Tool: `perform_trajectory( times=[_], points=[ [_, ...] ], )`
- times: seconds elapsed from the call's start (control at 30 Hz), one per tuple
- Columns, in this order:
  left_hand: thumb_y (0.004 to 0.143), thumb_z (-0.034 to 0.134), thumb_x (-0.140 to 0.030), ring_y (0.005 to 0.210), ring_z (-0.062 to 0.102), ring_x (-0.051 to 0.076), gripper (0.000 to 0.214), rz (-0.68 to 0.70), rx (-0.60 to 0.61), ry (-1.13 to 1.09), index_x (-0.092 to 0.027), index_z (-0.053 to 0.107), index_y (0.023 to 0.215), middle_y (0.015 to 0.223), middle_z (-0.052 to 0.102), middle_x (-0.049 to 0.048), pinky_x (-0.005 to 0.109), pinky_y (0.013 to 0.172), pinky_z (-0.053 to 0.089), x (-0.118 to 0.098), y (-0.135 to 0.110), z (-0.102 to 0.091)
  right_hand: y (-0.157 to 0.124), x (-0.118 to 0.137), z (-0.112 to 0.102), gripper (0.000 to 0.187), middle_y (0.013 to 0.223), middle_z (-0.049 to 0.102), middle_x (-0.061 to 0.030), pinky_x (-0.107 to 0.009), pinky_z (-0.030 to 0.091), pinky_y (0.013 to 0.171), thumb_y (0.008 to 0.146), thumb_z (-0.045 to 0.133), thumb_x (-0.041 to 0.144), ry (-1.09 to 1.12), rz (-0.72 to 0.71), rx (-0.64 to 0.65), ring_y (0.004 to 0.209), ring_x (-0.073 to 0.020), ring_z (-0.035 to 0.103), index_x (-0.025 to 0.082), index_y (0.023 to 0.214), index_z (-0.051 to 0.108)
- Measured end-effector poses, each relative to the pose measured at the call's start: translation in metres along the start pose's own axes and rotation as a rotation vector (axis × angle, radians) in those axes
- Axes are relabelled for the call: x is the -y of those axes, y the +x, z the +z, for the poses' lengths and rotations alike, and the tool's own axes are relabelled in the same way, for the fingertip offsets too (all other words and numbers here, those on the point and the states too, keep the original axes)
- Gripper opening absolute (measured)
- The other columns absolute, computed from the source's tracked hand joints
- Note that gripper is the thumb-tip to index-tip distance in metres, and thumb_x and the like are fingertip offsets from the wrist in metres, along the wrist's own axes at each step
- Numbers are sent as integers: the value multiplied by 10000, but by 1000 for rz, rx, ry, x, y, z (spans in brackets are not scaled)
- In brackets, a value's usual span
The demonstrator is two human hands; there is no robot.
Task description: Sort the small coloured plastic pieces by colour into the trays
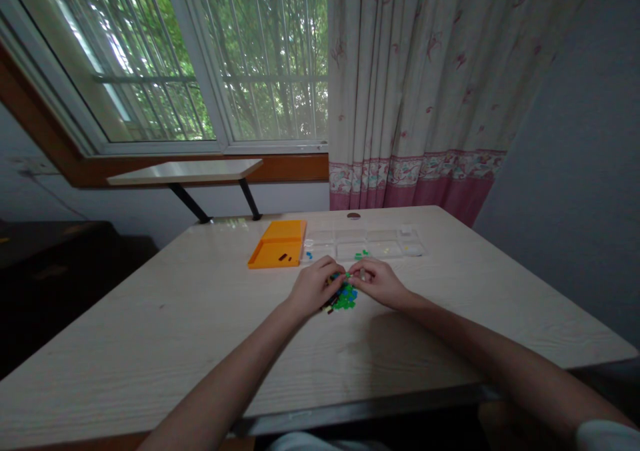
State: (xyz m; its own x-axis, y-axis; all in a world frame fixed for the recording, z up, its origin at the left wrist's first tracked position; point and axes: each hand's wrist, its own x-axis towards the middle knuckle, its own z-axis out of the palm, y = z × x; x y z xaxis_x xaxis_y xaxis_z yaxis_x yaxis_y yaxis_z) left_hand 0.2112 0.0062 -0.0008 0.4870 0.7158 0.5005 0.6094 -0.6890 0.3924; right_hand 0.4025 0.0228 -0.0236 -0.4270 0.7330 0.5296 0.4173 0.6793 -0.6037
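A small heap of loose plastic pieces point(346, 297), mostly green with some blue, brown and cream ones, lies on the table. My left hand point(316, 284) curls over the heap's left side, its fingers closed and partly hiding pieces beneath. From the right, my right hand point(381, 281) reaches in with thumb and fingers pinched together at the heap's upper edge. The fingertips of both hands nearly meet beside a bit of green. Whatever either hand grips is too small to make out.
Beyond my hands is an open orange box point(277, 245) with a few brown pieces inside. Right of it lies a clear compartment tray point(327, 251) with some blue and green pieces. A dark round object point(353, 216) sits near the back edge. A raised shelf point(185, 171) stands at the back left.
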Motion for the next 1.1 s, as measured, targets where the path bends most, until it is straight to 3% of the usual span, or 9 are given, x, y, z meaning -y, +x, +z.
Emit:
perform_trajectory(
  times=[0.73,0.9,1.1],
  points=[
    [823,465,-248,758,536,128,152,22,-3,-39,-184,595,871,803,562,33,227,678,417,-1,0,0,-1,5,-5,137,778,589,-43,-259,443,698,797,550,300,-121,-171,-55,749,-145,557,188,854,604],
    [830,436,-230,710,531,119,173,-43,-33,-12,-182,569,929,825,572,30,228,658,420,9,1,-6,-1,6,-13,140,837,605,-55,-250,451,685,803,531,295,-182,-191,-88,743,-139,562,192,862,605],
    [812,435,-222,726,543,132,166,-109,120,189,-195,596,839,840,591,30,226,650,403,32,2,-16,3,3,-31,122,838,607,-54,-227,443,608,792,537,265,-271,-235,-218,628,-109,529,189,845,618]
  ],
)
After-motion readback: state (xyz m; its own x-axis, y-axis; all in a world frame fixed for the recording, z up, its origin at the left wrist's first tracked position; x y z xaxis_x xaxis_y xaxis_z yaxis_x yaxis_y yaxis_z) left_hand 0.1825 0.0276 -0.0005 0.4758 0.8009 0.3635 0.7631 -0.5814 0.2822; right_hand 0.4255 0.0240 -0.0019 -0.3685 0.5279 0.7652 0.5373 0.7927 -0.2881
